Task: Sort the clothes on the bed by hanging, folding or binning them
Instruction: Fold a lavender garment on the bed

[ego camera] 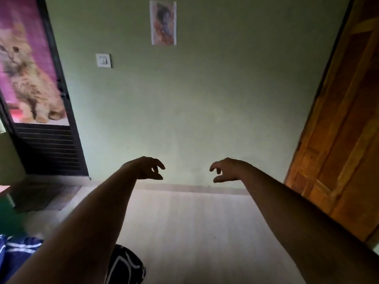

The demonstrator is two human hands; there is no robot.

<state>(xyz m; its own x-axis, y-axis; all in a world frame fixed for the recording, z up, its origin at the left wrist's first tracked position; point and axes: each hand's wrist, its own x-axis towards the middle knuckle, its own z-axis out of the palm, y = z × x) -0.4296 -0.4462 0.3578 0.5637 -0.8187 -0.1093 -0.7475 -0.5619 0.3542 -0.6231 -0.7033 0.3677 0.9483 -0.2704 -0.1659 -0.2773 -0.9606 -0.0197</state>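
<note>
Both my arms stretch forward at chest height toward a green wall. My left hand (147,168) and my right hand (225,170) hang with fingers loosely curled, facing each other about a hand's width apart. Neither holds anything. A blue garment with white stripes (18,255) lies at the bottom left edge, partly behind my left forearm. A black piece with white lines (127,265) shows under that forearm at the bottom. The bed is not in view.
A dark door with a cat poster (30,78) stands at the left, a mat (41,195) on the floor before it. A wooden door (344,140) fills the right side. A light switch (104,60) and a small picture (163,22) hang on the wall. Pale floor (194,232) lies ahead.
</note>
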